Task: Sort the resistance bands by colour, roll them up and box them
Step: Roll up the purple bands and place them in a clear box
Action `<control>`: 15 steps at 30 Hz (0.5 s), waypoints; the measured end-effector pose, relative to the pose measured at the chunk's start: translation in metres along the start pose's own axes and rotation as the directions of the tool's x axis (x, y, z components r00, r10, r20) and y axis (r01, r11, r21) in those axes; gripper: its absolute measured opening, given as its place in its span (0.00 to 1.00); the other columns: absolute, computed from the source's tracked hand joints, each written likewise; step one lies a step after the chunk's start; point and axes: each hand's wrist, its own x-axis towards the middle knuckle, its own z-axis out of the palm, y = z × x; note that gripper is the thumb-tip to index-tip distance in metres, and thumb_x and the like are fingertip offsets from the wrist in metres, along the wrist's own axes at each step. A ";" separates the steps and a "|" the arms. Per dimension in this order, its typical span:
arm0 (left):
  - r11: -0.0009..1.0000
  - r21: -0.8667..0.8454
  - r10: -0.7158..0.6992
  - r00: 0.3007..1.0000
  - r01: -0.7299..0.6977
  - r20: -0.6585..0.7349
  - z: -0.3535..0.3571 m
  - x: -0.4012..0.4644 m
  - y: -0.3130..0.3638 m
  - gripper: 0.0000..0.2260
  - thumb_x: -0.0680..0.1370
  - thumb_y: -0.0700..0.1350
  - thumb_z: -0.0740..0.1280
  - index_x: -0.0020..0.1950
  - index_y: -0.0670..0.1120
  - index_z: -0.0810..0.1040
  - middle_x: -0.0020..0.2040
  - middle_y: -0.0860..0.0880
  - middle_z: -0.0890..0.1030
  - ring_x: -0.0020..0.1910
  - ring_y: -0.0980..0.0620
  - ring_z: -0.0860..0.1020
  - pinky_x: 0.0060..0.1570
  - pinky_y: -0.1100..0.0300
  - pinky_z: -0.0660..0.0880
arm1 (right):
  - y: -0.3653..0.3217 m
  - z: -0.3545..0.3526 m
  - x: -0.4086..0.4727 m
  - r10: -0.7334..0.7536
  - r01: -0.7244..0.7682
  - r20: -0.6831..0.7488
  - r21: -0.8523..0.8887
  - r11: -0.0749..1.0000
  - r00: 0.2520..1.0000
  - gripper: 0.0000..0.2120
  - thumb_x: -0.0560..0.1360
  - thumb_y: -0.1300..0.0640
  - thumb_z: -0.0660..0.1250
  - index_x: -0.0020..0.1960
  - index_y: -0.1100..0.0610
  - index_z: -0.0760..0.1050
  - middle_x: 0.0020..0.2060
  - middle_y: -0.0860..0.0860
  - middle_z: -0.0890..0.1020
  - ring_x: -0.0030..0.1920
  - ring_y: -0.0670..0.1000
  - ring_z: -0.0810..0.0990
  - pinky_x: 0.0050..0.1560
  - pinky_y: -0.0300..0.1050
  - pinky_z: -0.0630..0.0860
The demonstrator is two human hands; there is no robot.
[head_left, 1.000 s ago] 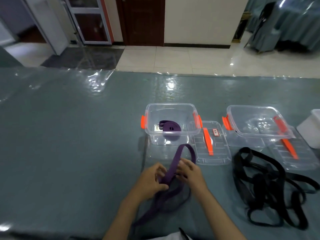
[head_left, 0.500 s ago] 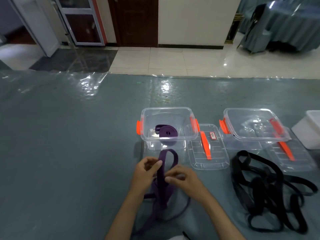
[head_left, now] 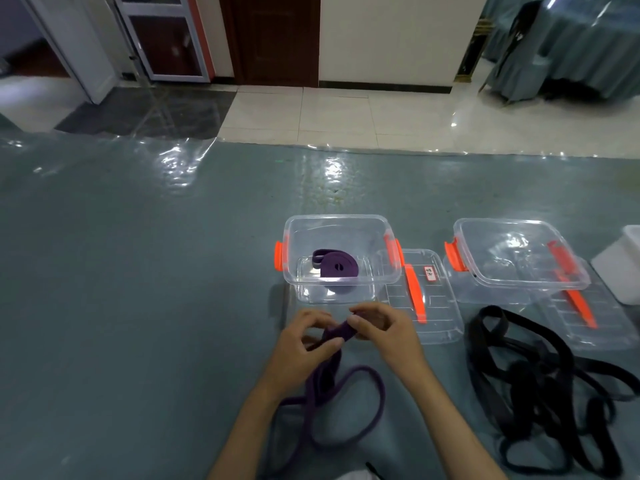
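Purple resistance band (head_left: 332,386) held at its folded top end, pinched between left hand (head_left: 304,344) and right hand (head_left: 388,336), both curled round the flat strap; remainder trailing in slack loops on the grey-green table (head_left: 138,306), just in front of the near clear box (head_left: 337,252). Inside that box, a rolled purple band (head_left: 337,266) lying flat. Right of the box, touching it, a clear lid (head_left: 424,299) with orange handle. Farther right, a second clear box (head_left: 516,254), orange-clipped, with another lid (head_left: 588,317) beside it. Before that box, tangled black bands (head_left: 540,382) heaped on the table. At far right, white container (head_left: 620,268), partly cut off.
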 end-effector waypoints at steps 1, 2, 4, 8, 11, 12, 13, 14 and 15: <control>1.000 -0.003 0.025 1.000 -0.025 -0.009 0.002 -0.001 0.003 0.14 0.75 0.45 0.79 0.59 0.51 0.82 0.60 0.56 0.80 0.61 0.54 0.81 0.60 0.61 0.79 | -0.002 0.003 -0.001 -0.005 0.006 -0.030 0.022 1.000 1.000 0.08 0.72 0.61 0.78 0.50 0.59 0.85 0.43 0.56 0.88 0.46 0.57 0.88 0.49 0.58 0.85; 0.999 -0.009 0.052 0.998 -0.053 -0.020 0.005 -0.002 0.006 0.17 0.74 0.43 0.80 0.61 0.51 0.81 0.60 0.55 0.81 0.62 0.53 0.81 0.61 0.63 0.78 | -0.006 0.007 -0.002 -0.014 0.016 -0.048 0.042 0.999 0.999 0.09 0.71 0.60 0.79 0.50 0.59 0.84 0.42 0.56 0.88 0.45 0.57 0.88 0.46 0.57 0.86; 0.995 -0.018 0.100 0.993 -0.102 -0.066 0.012 -0.004 0.013 0.17 0.74 0.40 0.79 0.60 0.51 0.82 0.57 0.55 0.84 0.58 0.54 0.83 0.59 0.65 0.78 | -0.014 0.014 -0.005 -0.039 0.043 -0.060 0.062 0.997 0.997 0.10 0.71 0.60 0.79 0.51 0.59 0.83 0.41 0.57 0.88 0.44 0.57 0.88 0.43 0.53 0.85; 0.967 0.149 0.237 0.950 -0.209 -0.204 0.013 -0.005 0.013 0.18 0.74 0.34 0.77 0.60 0.50 0.84 0.54 0.58 0.85 0.55 0.57 0.83 0.57 0.65 0.78 | -0.026 0.023 -0.009 -0.041 0.050 -0.100 0.092 0.995 0.994 0.10 0.72 0.60 0.79 0.48 0.60 0.79 0.41 0.57 0.87 0.44 0.56 0.88 0.45 0.49 0.85; 0.907 0.320 0.361 0.898 -0.275 -0.250 0.008 -0.004 0.010 0.21 0.74 0.33 0.77 0.65 0.46 0.83 0.56 0.56 0.81 0.57 0.60 0.80 0.57 0.70 0.76 | -0.029 0.024 -0.011 -0.021 0.027 -0.100 0.054 0.998 0.995 0.10 0.74 0.58 0.77 0.45 0.61 0.77 0.40 0.56 0.87 0.43 0.53 0.87 0.44 0.44 0.83; 0.899 0.333 0.374 0.894 -0.285 -0.245 0.008 -0.005 0.010 0.21 0.74 0.35 0.78 0.66 0.46 0.83 0.56 0.56 0.81 0.57 0.61 0.80 0.57 0.70 0.75 | -0.028 0.024 -0.012 -0.001 0.009 -0.106 0.072 0.997 0.994 0.10 0.74 0.59 0.77 0.44 0.61 0.77 0.40 0.56 0.87 0.43 0.53 0.87 0.45 0.45 0.83; 0.899 0.331 0.374 0.897 -0.287 -0.238 0.008 -0.006 0.011 0.22 0.74 0.38 0.79 0.67 0.47 0.82 0.56 0.56 0.81 0.56 0.61 0.80 0.57 0.71 0.75 | -0.028 0.024 -0.013 0.025 -0.012 -0.117 0.111 0.994 0.993 0.10 0.75 0.59 0.77 0.44 0.62 0.76 0.40 0.57 0.87 0.43 0.54 0.87 0.45 0.46 0.83; 0.903 0.324 0.366 0.901 -0.283 -0.233 0.008 -0.007 0.012 0.23 0.74 0.40 0.79 0.68 0.47 0.82 0.56 0.56 0.82 0.56 0.61 0.81 0.57 0.71 0.75 | -0.028 0.024 -0.015 0.049 -0.030 -0.121 0.152 0.988 0.991 0.10 0.75 0.59 0.77 0.45 0.62 0.76 0.40 0.58 0.87 0.43 0.54 0.87 0.46 0.47 0.83; 0.909 0.314 0.355 0.904 -0.275 -0.237 0.008 -0.008 0.012 0.23 0.74 0.43 0.79 0.69 0.47 0.81 0.56 0.56 0.83 0.56 0.62 0.81 0.57 0.72 0.75 | -0.029 0.024 -0.016 0.066 -0.042 -0.124 0.186 0.982 0.990 0.10 0.75 0.60 0.76 0.45 0.63 0.76 0.40 0.58 0.87 0.43 0.55 0.87 0.46 0.46 0.82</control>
